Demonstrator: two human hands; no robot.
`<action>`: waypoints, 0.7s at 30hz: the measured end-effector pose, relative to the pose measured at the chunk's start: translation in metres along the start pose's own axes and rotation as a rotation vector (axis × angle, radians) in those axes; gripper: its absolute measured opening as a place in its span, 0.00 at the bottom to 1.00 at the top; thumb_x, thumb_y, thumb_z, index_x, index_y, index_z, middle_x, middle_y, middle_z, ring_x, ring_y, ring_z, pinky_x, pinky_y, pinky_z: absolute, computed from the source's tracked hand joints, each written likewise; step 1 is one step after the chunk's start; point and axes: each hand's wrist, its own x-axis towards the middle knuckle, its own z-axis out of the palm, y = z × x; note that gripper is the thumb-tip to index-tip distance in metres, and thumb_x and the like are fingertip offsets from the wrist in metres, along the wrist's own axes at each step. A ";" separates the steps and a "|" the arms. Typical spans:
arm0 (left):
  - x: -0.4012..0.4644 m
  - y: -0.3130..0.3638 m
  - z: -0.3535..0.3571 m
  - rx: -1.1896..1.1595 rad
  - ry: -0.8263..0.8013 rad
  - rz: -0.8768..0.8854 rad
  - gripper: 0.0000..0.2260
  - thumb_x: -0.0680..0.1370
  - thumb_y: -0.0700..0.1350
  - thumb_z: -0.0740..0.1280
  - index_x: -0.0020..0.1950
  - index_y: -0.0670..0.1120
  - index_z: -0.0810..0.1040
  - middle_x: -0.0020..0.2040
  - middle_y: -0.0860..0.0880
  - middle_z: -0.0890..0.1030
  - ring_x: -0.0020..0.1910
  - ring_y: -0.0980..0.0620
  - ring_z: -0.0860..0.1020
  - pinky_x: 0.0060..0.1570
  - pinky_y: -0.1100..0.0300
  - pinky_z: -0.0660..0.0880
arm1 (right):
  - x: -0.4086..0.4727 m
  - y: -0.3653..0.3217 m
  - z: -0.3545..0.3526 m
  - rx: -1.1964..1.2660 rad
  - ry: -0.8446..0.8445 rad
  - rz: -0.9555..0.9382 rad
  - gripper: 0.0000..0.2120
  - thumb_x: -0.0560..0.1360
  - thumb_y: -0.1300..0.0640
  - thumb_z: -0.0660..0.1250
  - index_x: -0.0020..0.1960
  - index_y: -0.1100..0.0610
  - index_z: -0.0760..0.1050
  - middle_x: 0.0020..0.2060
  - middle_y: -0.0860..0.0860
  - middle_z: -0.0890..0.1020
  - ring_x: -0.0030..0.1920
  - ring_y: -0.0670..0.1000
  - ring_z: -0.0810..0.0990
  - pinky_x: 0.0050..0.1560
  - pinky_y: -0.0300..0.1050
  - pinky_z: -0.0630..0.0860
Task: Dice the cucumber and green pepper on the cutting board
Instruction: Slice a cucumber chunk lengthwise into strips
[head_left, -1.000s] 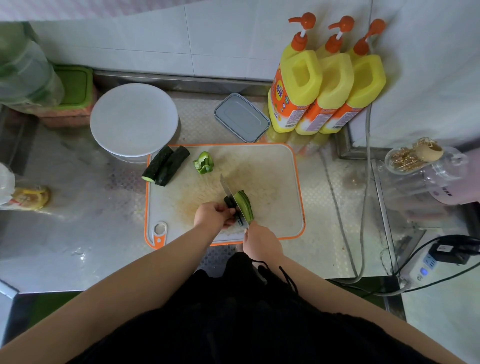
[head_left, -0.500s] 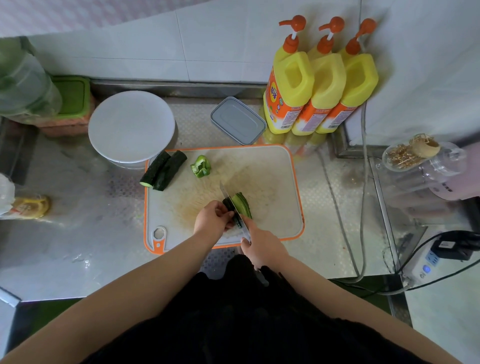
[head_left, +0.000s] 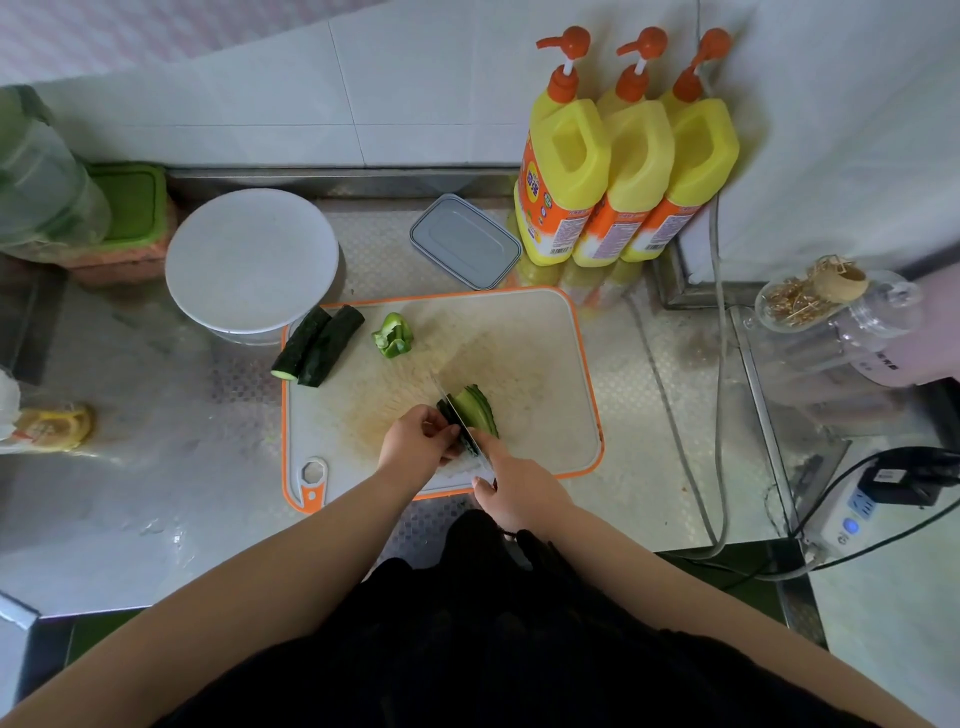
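Green-lidded box (head_left: 132, 208) at 10 o'clock, contents hidden. White round lidded tub (head_left: 252, 260) touching cutting board (head_left: 545, 364) corner. Two cucumber lengths (head_left: 318, 345), green pepper piece (head_left: 393, 335) at board's 11 o'clock. Left hand (head_left: 418, 441) fingers curled on sliced cucumber (head_left: 475, 408). Right hand (head_left: 511, 486) clamped round knife (head_left: 460, 421). Grey lidded box (head_left: 465, 241), three yellow pump bottles (head_left: 623, 166) at 1 o'clock. Clear jar (head_left: 810, 301) of gold clips at 3 o'clock.

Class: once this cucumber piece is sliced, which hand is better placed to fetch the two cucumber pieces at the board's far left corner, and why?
Left. The left hand is on their side and only steadies the cucumber piece; the right hand grips the knife.
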 end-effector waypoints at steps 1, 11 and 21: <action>0.000 0.001 0.000 -0.001 -0.004 0.000 0.05 0.77 0.40 0.70 0.44 0.43 0.74 0.34 0.47 0.84 0.35 0.50 0.84 0.44 0.50 0.82 | 0.001 -0.001 0.000 -0.007 -0.009 0.000 0.31 0.79 0.50 0.58 0.77 0.45 0.48 0.28 0.47 0.69 0.36 0.53 0.75 0.38 0.47 0.72; 0.000 0.000 -0.001 -0.006 -0.014 0.008 0.05 0.77 0.40 0.70 0.45 0.42 0.75 0.33 0.48 0.83 0.34 0.52 0.83 0.42 0.53 0.82 | 0.009 -0.006 -0.004 -0.082 -0.061 0.065 0.38 0.79 0.44 0.58 0.78 0.55 0.41 0.41 0.55 0.81 0.42 0.55 0.81 0.44 0.45 0.76; 0.002 -0.002 -0.001 -0.016 -0.018 0.013 0.06 0.77 0.40 0.71 0.44 0.43 0.75 0.34 0.47 0.84 0.34 0.51 0.83 0.41 0.53 0.82 | 0.003 -0.003 -0.004 -0.015 -0.003 0.030 0.25 0.80 0.55 0.54 0.76 0.50 0.53 0.37 0.53 0.77 0.36 0.55 0.77 0.46 0.51 0.79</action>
